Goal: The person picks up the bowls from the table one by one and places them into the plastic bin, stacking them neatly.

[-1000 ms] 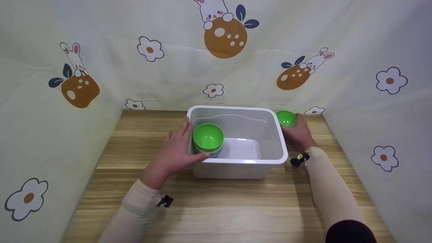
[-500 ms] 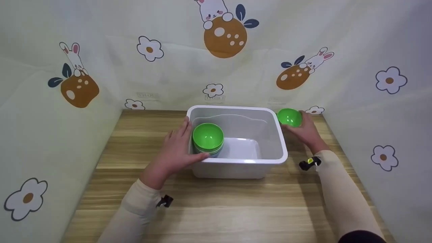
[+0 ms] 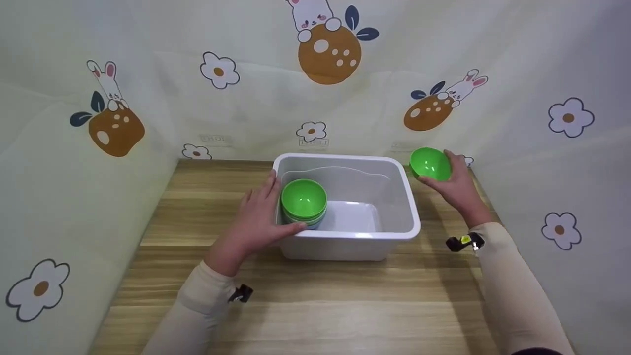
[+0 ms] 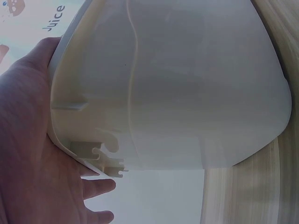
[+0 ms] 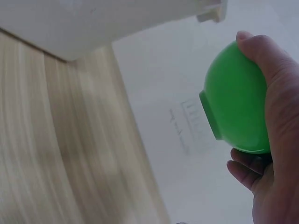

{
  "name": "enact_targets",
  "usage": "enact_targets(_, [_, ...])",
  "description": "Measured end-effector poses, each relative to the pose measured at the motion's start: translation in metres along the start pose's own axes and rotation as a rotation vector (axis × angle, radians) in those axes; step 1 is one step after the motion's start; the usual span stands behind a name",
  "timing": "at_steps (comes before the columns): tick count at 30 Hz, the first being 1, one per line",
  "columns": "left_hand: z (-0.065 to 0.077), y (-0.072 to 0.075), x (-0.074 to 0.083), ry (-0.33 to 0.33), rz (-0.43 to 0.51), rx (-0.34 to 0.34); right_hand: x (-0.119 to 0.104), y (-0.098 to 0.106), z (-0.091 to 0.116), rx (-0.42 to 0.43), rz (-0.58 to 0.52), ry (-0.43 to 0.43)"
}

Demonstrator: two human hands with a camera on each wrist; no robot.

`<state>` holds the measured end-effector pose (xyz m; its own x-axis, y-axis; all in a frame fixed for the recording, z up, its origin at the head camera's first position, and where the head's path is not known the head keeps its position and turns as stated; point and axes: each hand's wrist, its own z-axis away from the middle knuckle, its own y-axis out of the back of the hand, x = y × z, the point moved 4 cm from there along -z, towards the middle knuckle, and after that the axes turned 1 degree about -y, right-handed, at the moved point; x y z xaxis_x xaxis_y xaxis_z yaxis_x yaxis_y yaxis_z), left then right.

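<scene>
A green bowl [image 3: 431, 164] is held up beyond the bin's right end by my right hand [image 3: 456, 185], thumb on the near side and fingers on the far side. In the right wrist view the bowl's rounded underside and foot ring face the camera, with the thumb [image 5: 254, 44] over its rim. My left hand [image 3: 254, 222] rests on the left rim of a white plastic bin [image 3: 345, 235], its fingers straight along the side and its thumb on the front rim. Inside the bin's left end stands a stack of bowls with a green bowl [image 3: 304, 199] on top.
The bin stands on a wood-grain table [image 3: 340, 305]. Pale printed sheeting [image 3: 261, 108] with rabbits, oranges and flowers rises behind the table and along both sides. Small black devices are strapped at both sleeves.
The right hand has raised the green bowl from beside the bin's right end, upward and to the right, away from the bin. The left hand and the bin have stayed put.
</scene>
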<state>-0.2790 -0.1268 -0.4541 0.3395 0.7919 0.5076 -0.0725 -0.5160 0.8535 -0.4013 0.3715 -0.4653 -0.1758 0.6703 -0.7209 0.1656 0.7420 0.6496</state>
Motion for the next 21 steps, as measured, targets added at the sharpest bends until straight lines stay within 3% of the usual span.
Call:
enact_targets(8, [-0.001, 0.0, 0.0, 0.001, 0.002, 0.009, -0.036, 0.013, 0.009, -0.003, -0.053, 0.043])
enact_targets(15, [-0.002, -0.001, -0.002, -0.004, 0.001, 0.019, -0.065, 0.015, 0.015, -0.027, -0.029, 0.102])
enact_targets(21, [-0.001, -0.002, -0.003, 0.015, 0.001, 0.002, -0.081, 0.013, 0.02, -0.086, -0.018, 0.076])
